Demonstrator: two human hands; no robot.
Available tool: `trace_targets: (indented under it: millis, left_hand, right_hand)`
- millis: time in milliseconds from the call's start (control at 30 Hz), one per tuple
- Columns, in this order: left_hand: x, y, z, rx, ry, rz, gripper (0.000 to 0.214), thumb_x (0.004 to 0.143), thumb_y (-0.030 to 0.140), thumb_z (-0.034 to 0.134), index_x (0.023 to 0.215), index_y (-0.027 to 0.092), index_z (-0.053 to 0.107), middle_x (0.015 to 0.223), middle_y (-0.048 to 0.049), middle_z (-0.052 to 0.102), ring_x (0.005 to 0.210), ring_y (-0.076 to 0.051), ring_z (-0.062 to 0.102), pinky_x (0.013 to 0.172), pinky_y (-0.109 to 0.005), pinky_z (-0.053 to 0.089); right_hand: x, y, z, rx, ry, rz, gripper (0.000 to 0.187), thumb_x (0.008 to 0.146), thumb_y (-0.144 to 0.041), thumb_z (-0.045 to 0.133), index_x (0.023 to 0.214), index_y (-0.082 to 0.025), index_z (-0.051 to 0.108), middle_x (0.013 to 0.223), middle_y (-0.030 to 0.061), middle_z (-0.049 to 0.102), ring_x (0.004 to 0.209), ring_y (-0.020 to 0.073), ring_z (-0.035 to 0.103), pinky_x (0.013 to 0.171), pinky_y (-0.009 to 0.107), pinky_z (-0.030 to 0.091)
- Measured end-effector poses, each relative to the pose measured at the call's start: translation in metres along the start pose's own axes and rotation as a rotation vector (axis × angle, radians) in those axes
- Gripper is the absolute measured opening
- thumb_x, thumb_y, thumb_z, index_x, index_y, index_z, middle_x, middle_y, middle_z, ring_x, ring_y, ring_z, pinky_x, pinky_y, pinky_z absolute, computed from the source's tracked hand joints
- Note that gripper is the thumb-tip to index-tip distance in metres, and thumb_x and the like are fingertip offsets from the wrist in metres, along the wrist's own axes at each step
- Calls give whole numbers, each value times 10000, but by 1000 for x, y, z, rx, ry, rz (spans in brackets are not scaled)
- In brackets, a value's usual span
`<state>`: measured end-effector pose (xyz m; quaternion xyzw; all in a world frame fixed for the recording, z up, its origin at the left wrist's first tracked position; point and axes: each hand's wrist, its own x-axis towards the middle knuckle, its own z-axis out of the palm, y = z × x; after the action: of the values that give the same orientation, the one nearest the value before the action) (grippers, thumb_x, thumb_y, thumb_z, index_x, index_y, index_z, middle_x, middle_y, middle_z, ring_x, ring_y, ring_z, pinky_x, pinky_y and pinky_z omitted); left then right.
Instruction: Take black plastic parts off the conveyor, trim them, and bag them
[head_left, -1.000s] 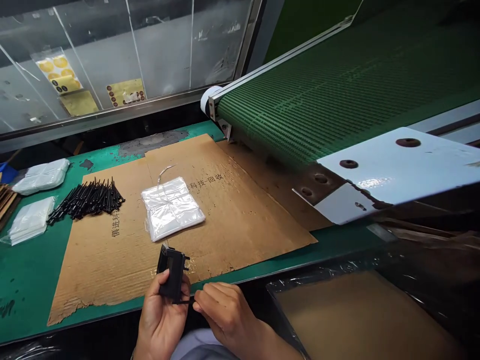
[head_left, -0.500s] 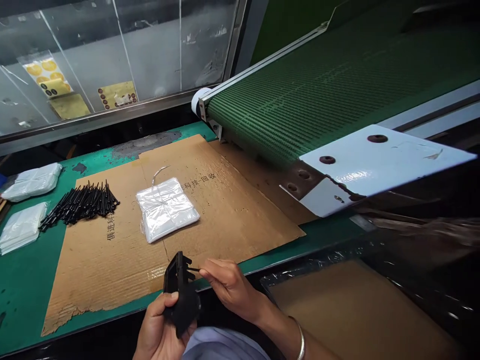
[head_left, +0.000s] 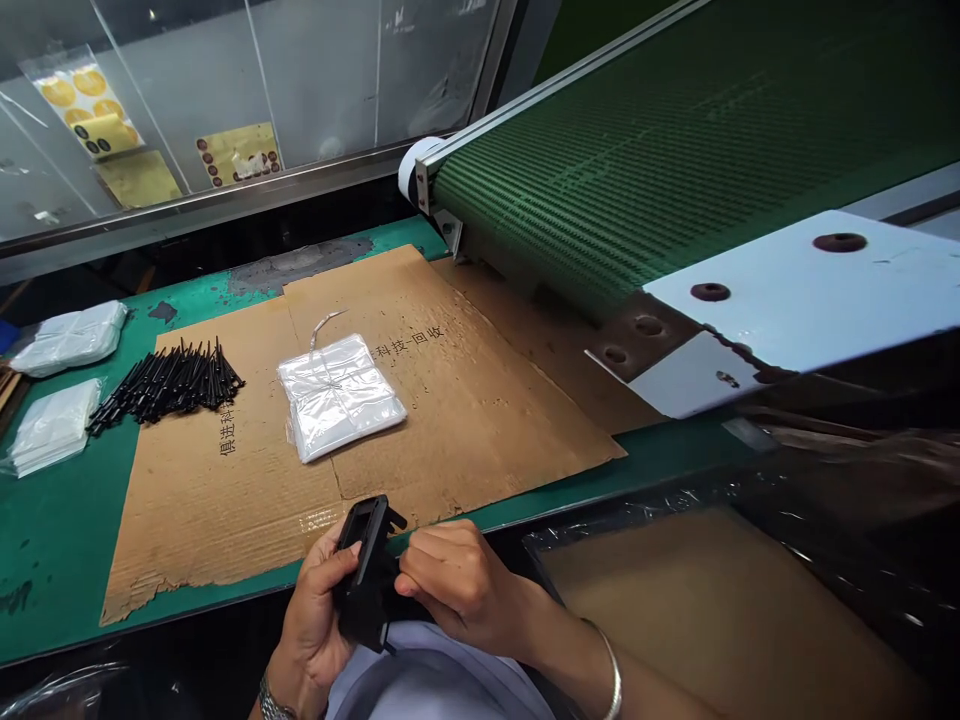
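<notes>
A black plastic housing (head_left: 361,570), with prongs at its upper right side, is in my left hand (head_left: 319,610), whose thumb lies across the near face. Just to the right, my right hand (head_left: 457,580) is closed, its fingertips curled close against the housing's side. What those fingers hold is hidden behind them. Beyond both hands, a tied bundle of clear plastic bags (head_left: 341,395) lies on a flattened cardboard sheet (head_left: 480,440). A pile of thin black pins (head_left: 172,385) rests at the cardboard's left edge.
More bagged stacks (head_left: 56,425) sit at the left on the green table (head_left: 45,560). A green conveyor belt (head_left: 600,170) slopes down from the upper right, with a white metal plate (head_left: 810,300) at its near corner. At the lower right is a plastic-lined brown box (head_left: 697,600).
The housing has turned in my left hand. My right fingers have moved in against it, and the thin black pin that showed between them and the housing is hidden. The view has shifted slightly.
</notes>
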<state>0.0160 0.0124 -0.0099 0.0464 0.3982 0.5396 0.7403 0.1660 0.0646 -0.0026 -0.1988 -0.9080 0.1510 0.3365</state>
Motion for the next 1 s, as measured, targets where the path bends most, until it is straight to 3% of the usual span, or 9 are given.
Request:
trace_targets:
  millis: [167,400,533,733,867,1000]
  left_hand:
    - [-1,-1,-3,36,52,-33,257,652,136,671,904,111,636,635,-8,560,503,-68,487,467,-162,412]
    - [0,3,-5,-41,29,-34,307,599,156,724,894,110,652,492,51,471,386,-26,381,368,-128,312]
    - [1,1,-5,-15,83,33,342,632,167,699,967,140,636,579,23,555,403,-31,406,375,-136,318]
    - [-2,-8,3,-36,178,146,370,618,169,712,981,168,641,702,-7,639,506,-69,510,466,-153,399]
    - [-4,-12,1,-3,126,187,383,609,168,723,983,202,644,718,-1,637,571,-93,554,548,-171,438]
    - [-5,-12,-11,43,90,155,435,630,180,712,1052,228,622,683,7,625,481,-57,492,458,-145,379]
  right_hand:
    - [2,-1,-1,-63,-25,-57,459,938,-234,282,514,-170,445,454,-22,431,419,95,356,434,256,221]
    - [-9,-6,-6,4,-134,-164,472,937,-263,301,494,-174,435,425,-29,437,398,92,344,415,258,197]
    - [-11,-12,-7,70,-61,-22,489,954,-236,182,558,-168,460,472,-13,458,436,95,368,455,263,256]
    - [-9,-19,11,81,-4,139,461,960,-273,162,603,-171,437,508,-20,446,451,90,390,475,240,277]
    - [-8,-12,15,136,33,239,446,960,-303,174,604,-179,412,505,-32,412,431,83,357,449,226,261]
    - [-6,-2,12,184,69,272,435,957,-322,197,593,-183,390,499,-43,378,424,77,330,435,219,252]
